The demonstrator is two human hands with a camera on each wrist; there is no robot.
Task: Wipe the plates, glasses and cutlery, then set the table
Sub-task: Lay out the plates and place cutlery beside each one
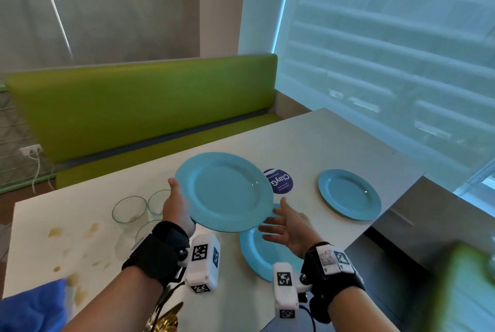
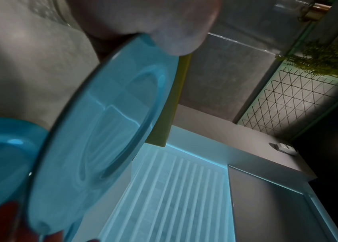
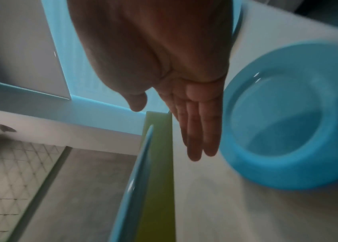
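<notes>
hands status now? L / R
Left hand: grips the rim of the raised blue plate, thumb on top.
Right hand: open, fingers straight, holding nothing, just beside that plate.

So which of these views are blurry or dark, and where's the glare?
Head view: sharp centre, blurred corners, bright window glare. Left wrist view: dim, thumb out of focus, reflections streak the held plate. Right wrist view: motion-blurred, especially the plate on the table.

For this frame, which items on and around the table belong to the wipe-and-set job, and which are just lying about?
Part of the job:
held plate, gripped by the left hand
plate under it
far plate
glasses
gold cutlery
blue cloth

Just lying about:
purple sticker
green bench
yellowish stains
</notes>
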